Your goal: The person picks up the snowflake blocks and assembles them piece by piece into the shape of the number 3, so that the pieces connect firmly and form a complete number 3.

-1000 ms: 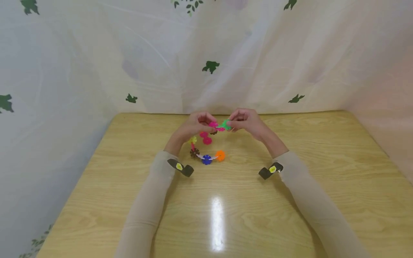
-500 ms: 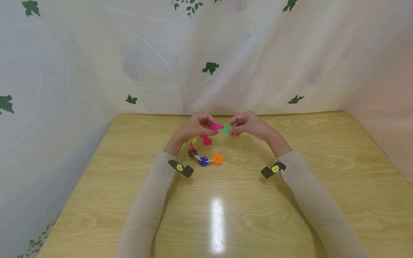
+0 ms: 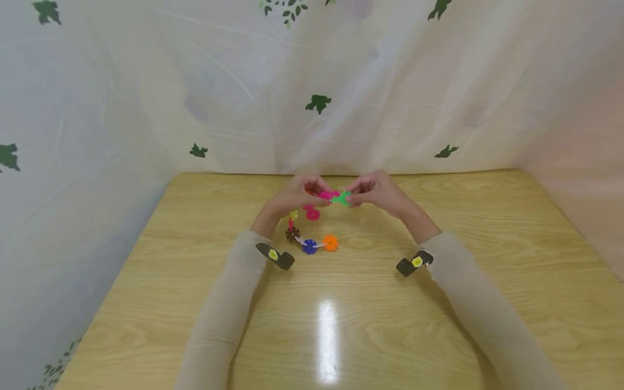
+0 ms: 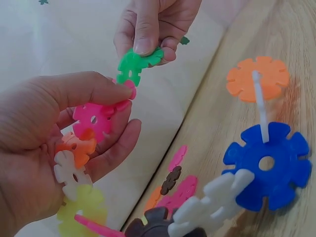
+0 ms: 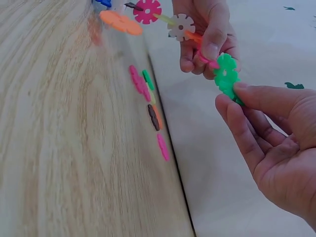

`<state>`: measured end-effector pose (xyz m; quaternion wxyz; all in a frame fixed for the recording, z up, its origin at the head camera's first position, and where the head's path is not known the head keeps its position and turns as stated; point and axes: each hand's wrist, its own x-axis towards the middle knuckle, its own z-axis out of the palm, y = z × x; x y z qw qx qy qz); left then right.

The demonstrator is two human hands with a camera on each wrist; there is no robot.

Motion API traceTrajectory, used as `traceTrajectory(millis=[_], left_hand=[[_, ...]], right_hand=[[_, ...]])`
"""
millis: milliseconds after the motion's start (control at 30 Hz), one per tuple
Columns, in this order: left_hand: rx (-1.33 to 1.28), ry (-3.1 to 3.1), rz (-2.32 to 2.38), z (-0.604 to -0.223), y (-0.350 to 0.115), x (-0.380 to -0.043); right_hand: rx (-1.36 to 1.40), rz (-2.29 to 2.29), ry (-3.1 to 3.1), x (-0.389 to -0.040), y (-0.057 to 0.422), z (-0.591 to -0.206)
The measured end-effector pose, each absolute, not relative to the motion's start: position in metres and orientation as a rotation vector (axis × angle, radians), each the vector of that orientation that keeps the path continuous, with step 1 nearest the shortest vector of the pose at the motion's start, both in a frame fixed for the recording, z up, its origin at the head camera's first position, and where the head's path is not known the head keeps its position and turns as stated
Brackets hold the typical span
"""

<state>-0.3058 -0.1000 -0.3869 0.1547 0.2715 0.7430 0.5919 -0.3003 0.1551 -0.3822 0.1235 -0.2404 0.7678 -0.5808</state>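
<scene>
My left hand (image 3: 298, 194) pinches a pink snowflake disc (image 4: 94, 121) near the end of a linked chain. Orange, white and yellow discs (image 4: 84, 210) follow it down past the palm. Between the thumb and fingers of my right hand (image 3: 380, 194) is a green snowflake disc (image 5: 226, 74), its edge meeting the pink end at my left thumb tip. The chain curves round to a brown disc (image 3: 292, 234), a blue disc (image 4: 267, 167) and, at its far end, an orange disc (image 3: 330, 242). White discs link these, seen nearly edge-on from above.
Loose discs lie on the wooden table (image 3: 370, 325) near its back edge: pink (image 5: 163, 147), brown (image 5: 153, 117), green (image 5: 148, 79) and others. Behind the table hangs a pale curtain (image 3: 244, 108) with leaf prints.
Both hands have come slightly lower and nearer, still holding the pink and green discs. The green disc has turned a little. The chain's hanging end has shifted slightly toward me.
</scene>
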Motion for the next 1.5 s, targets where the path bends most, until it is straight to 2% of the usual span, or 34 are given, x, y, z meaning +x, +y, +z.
traceTrajectory(millis=[333, 600, 800, 1067, 1500], left_hand=[[0.701, 2.191, 1.642, -0.379, -0.105, -0.305], [0.735, 2.288, 1.520, -0.365, -0.111, -0.301], [0.726, 2.390, 1.701, -0.357, -0.109, -0.294], [0.553, 2.339, 2.071, -0.357, -0.105, -0.277], [0.078, 2.290, 2.152, -0.381, -0.117, -0.256]], right_hand=[[-0.605, -1.729, 2.161, -0.298, 0.145, -0.388], [-0.553, -1.745, 2.086, -0.291, 0.143, -0.394], [-0.516, -1.773, 2.076, -0.285, 0.144, -0.397], [-0.453, -1.806, 2.093, -0.278, 0.143, -0.396], [-0.317, -1.972, 2.070, -0.267, 0.122, -0.394]])
